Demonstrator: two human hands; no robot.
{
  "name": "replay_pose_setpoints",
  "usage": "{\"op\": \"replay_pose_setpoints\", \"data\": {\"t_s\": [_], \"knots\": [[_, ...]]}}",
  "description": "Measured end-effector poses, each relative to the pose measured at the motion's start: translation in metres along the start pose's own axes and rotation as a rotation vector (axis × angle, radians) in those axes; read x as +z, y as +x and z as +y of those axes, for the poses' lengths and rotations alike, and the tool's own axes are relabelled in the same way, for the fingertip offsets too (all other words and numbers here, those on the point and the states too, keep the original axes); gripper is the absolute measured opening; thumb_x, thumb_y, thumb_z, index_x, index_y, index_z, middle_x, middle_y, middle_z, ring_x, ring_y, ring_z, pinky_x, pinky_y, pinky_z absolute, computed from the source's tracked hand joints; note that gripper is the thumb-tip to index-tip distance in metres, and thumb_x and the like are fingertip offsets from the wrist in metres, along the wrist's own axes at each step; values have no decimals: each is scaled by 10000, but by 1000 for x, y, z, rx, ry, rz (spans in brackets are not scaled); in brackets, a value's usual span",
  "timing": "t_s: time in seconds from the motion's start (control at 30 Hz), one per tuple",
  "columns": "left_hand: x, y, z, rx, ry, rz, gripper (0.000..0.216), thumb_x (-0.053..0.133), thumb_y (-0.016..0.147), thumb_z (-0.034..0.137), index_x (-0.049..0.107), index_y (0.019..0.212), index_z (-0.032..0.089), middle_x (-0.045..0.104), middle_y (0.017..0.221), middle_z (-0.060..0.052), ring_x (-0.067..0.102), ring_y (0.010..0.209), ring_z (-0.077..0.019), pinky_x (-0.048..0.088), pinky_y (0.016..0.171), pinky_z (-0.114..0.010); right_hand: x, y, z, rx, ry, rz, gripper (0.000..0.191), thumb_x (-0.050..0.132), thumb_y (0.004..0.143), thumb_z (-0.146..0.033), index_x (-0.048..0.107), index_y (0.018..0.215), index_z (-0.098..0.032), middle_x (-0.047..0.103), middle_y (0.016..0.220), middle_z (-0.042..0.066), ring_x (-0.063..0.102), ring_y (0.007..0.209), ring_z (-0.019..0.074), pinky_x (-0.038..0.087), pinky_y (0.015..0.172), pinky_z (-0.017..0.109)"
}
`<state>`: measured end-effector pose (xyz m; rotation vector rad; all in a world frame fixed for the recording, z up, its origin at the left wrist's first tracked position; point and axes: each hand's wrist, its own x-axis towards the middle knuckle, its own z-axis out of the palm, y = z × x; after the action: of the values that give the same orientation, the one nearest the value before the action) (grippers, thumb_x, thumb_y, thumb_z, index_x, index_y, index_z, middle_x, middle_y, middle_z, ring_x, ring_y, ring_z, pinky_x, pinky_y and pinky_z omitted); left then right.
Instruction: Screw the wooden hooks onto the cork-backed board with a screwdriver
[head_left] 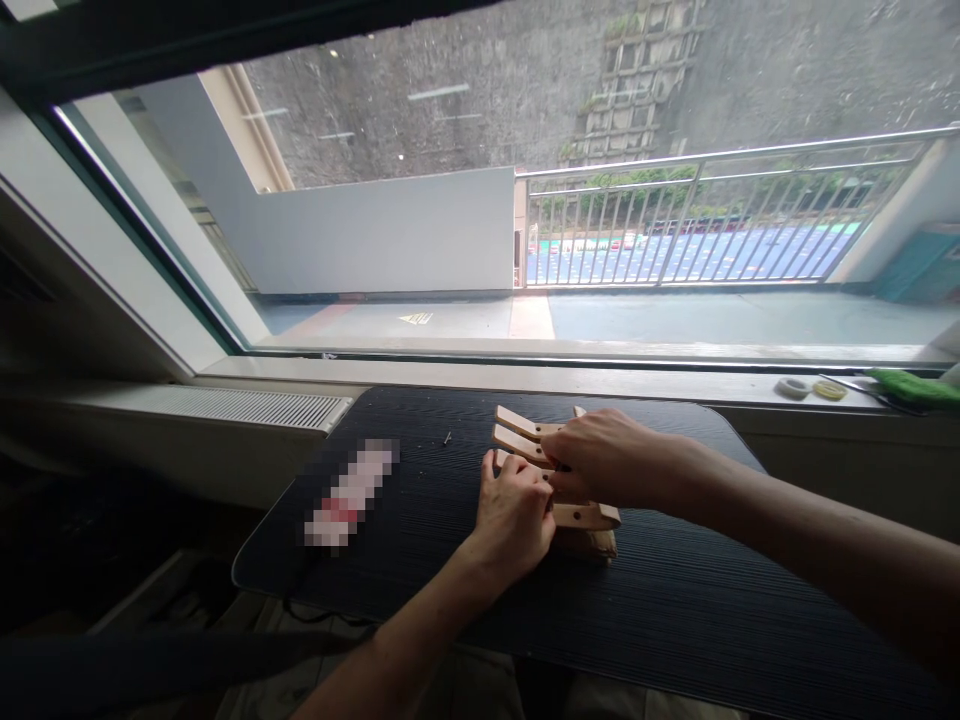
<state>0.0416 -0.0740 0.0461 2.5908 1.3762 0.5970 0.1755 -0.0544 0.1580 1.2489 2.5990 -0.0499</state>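
Note:
A small slatted wooden piece (583, 516) lies on the dark table, with curved light-wood slats side by side and dark round holes or screw heads in them. My left hand (514, 512) wraps its fingers round the near slats from the left. Over the middle of the piece, my right hand (611, 455) is closed, knuckles up. Whatever sits in its fingers is hidden from above. Left of the slats, a small screw-like metal bit (447, 438) rests on the tabletop.
The black wood-grain table (675, 600) stands against a window sill (465, 376). A blurred-out pinkish item (349, 500) lies on its left side. On the sill at right are two tape rolls (793, 388) and a green cloth-like thing (911, 388). A white vent grille (255, 404) adjoins the table's left.

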Motion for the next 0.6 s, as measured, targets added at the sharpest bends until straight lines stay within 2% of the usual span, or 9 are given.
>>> {"op": "replay_pose_setpoints", "data": {"t_s": [0.1, 0.27, 0.43, 0.6], "knots": [[1, -1, -1, 5, 16, -11, 101, 551, 741, 158, 641, 723, 202, 645, 953, -31, 477, 1029, -232, 191, 1044, -513, -11, -6, -4, -3, -4, -27, 145, 578, 781, -232, 652, 887, -166, 680, 803, 69, 613, 703, 189, 266, 513, 249], [5, -1, -3, 10, 52, 6, 120, 539, 763, 199, 649, 717, 196, 659, 884, -48, 482, 1013, -242, 207, 1039, -518, -20, -7, -15, -44, 8, -76, 132, 553, 769, -110, 653, 844, -150, 676, 873, 78, 613, 745, 186, 293, 549, 264], [3, 1, -2, -1, 41, -16, 103, 555, 739, 177, 656, 743, 197, 661, 870, -50, 486, 1012, -247, 207, 1036, -528, -3, 0, -12, -59, 25, -31, 104, 563, 786, -164, 657, 828, -163, 680, 818, 64, 612, 721, 195, 324, 606, 282], [0, 1, 0, -6, -8, -12, 140, 563, 737, 158, 648, 831, 218, 652, 951, -27, 478, 1032, -232, 215, 1030, -522, 2, 1, -3, -13, 0, -10, 180, 524, 826, -259, 669, 770, -168, 681, 764, 75, 614, 671, 195, 297, 545, 270]]}}
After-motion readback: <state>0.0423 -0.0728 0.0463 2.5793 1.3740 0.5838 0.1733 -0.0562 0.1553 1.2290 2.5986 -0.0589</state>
